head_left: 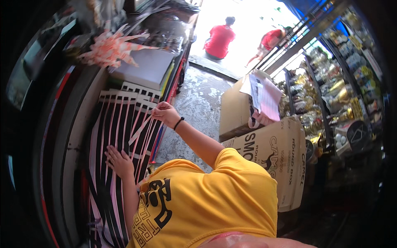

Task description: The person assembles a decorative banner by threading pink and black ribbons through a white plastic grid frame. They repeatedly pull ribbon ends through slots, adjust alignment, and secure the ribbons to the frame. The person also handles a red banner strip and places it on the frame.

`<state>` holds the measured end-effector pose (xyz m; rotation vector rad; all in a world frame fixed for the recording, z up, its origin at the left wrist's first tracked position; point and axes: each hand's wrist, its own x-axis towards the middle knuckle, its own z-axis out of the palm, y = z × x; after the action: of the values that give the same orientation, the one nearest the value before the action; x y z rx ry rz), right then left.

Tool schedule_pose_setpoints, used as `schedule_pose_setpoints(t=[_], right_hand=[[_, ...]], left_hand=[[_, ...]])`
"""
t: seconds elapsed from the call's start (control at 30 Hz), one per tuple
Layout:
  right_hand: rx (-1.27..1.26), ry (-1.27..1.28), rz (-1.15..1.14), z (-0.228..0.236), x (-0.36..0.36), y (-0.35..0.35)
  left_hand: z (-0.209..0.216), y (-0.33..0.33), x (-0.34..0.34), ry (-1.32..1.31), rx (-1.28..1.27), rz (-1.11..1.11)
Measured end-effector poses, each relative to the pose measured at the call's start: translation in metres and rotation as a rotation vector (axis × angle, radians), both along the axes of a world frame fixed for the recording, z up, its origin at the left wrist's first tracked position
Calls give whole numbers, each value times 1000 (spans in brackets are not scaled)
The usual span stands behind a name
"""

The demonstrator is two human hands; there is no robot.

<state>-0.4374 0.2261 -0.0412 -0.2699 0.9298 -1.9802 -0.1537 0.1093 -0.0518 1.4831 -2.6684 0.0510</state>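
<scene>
Long black and pale pink strips (108, 194) lie side by side over a narrow worktop on my left. Their far ends meet a pale band with black squares (118, 96). My left hand (120, 162) rests flat across the strips, fingers spread, holding nothing. Farther along, near the worktop's right edge, my right hand (166, 115) pinches the end of a thin whitish strip (140, 129). That strip slants down toward the left over the others. A dark bracelet circles my right wrist.
Beyond the strips sit a white paper stack (144, 68) and a frilly pink-and-white ribbon bunch (113, 47). Cardboard boxes (264, 161) stand on my right, papers (264, 97) on the farther one. Shelves of shiny goods (326, 78) line the right. Two people in red are outside.
</scene>
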Motion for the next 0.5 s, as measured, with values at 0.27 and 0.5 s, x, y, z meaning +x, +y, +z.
schedule_pose_setpoints(t=[0.27, 0.5], right_hand=[[-17, -25, -41, 15, 12, 13], [-39, 164, -59, 43, 21, 17]], left_hand=[[-14, -2, 4, 0, -5, -7], [-5, 7, 13, 245, -29, -216]])
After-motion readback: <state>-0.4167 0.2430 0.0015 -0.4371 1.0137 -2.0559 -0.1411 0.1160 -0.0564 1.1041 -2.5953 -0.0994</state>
